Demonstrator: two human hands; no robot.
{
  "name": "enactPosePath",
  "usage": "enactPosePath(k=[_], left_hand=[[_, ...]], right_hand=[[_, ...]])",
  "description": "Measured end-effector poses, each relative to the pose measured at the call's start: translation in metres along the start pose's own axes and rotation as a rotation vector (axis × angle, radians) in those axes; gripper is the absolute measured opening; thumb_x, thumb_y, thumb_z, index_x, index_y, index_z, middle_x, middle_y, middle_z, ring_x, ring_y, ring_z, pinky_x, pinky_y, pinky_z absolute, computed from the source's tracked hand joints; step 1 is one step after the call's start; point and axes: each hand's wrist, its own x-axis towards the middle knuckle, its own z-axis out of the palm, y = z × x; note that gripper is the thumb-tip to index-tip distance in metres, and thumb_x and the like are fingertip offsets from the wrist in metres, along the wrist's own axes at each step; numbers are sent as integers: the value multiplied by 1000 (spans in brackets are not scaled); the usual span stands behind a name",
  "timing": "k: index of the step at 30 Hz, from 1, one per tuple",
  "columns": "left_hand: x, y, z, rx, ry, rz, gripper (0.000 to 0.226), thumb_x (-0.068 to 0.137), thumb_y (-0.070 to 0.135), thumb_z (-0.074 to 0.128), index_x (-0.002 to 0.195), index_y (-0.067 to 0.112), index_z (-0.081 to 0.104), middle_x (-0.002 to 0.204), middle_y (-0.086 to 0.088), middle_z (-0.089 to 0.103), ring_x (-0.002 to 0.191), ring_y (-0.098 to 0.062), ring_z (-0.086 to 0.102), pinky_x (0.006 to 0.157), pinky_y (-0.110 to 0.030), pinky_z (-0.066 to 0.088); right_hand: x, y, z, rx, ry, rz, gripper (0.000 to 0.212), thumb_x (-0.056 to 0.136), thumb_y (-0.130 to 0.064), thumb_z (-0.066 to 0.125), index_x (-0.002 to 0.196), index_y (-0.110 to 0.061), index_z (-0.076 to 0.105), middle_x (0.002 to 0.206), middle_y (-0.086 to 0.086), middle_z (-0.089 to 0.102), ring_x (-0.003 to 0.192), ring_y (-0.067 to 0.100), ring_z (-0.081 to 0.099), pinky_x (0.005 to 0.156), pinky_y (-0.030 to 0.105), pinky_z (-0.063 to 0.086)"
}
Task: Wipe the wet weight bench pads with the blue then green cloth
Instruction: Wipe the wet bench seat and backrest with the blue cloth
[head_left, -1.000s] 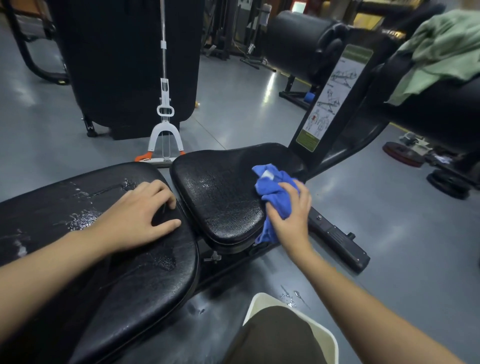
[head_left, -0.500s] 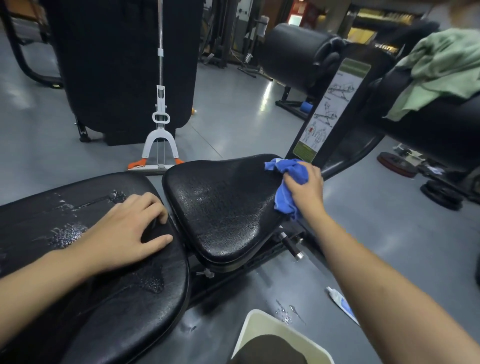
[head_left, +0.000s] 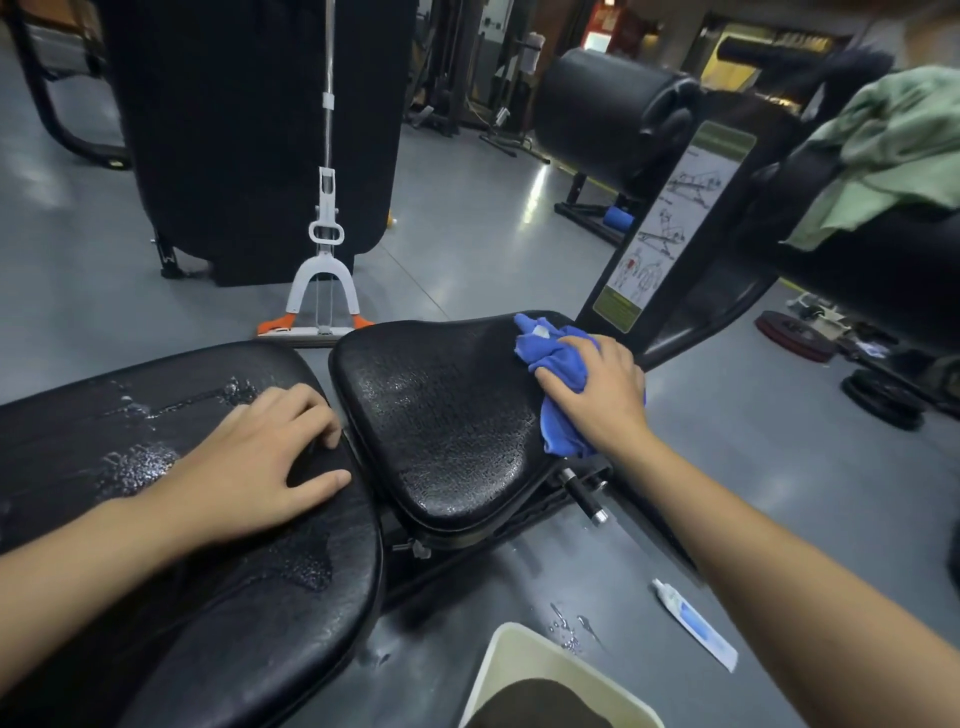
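Right hand fingers clamp the bunched blue cloth, soft and limp, against the wet seat pad; left hand lies flat and empty.

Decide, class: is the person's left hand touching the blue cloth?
Apart. The head view shows the left hand flat on the long bench pad, while the blue cloth lies under the right hand on the seat pad.
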Motion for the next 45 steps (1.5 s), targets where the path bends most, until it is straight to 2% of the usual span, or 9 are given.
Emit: enactPosePath(k=[9, 13, 15, 20, 24, 29, 34, 38, 45], left_hand=[[-1, -2, 1, -17, 4, -6, 31, 83, 69, 45, 93, 40, 42, 104, 23, 38, 95, -5, 40, 82, -33, 42], [-1, -4, 2, -27, 7, -6, 30, 83, 69, 46, 94, 41, 42, 105, 23, 38, 96, -3, 40, 85, -32, 41], [-1, -3, 1, -26, 0, -4, 31, 84, 69, 45, 94, 41, 42, 105, 22, 38, 96, -4, 39, 86, -31, 40], [-4, 3, -2, -1, -6, -23, 33, 84, 71, 39, 95, 40, 41, 105, 20, 38, 97, -6, 39, 85, -30, 38], [-6, 6, -3, -2, -15, -48, 35, 82, 70, 37, 97, 39, 43, 107, 19, 39, 100, -7, 40, 85, -28, 35], [-11, 7, -5, -49, -26, -74, 35, 81, 68, 38, 102, 40, 43, 111, 21, 38, 104, -5, 39, 91, -28, 37], [-21, 7, -10, 16, 12, -93, 39, 84, 66, 37, 110, 38, 48, 117, 20, 43, 109, -5, 43, 93, -26, 39], [-37, -2, -18, 40, 38, -147, 44, 84, 64, 38, 114, 34, 52, 121, 17, 46, 113, -8, 46, 94, -29, 42], [-87, -27, -43, 66, 37, -244, 52, 84, 66, 37, 126, 37, 50, 128, 21, 42, 117, -5, 44, 94, -30, 46]], right_hand=[[112, -20, 13, -186, -306, 107, 58, 90, -67, 43, 137, -34, 51, 133, 4, 55, 125, 30, 49, 100, 47, 42], [135, -22, 23, -141, -321, 106, 45, 87, -65, 44, 113, -33, 61, 111, 1, 67, 93, 27, 59, 76, 37, 46], [132, -21, 23, -131, -299, 95, 41, 85, -65, 44, 108, -36, 61, 107, 0, 66, 95, 27, 59, 74, 37, 44], [94, -16, 8, -222, -247, 17, 52, 89, -65, 46, 130, -37, 56, 123, 3, 55, 119, 30, 50, 94, 45, 45], [47, -15, 0, -187, -154, -119, 51, 83, -65, 47, 119, -34, 65, 111, 2, 58, 116, 29, 51, 100, 47, 40], [23, -8, -1, -105, -145, -281, 60, 78, -67, 46, 121, -31, 66, 123, 0, 60, 118, 25, 51, 103, 44, 32], [66, -21, 15, -155, -160, -182, 42, 87, -55, 58, 124, -35, 63, 123, 0, 59, 123, 26, 50, 106, 47, 32], [88, -45, 31, -256, -165, -80, 48, 90, -57, 50, 130, -32, 60, 131, 3, 57, 124, 29, 48, 104, 49, 33], [49, -83, 42, -113, -90, -201, 40, 88, -56, 52, 107, -25, 69, 102, 5, 62, 105, 33, 56, 97, 49, 37]])
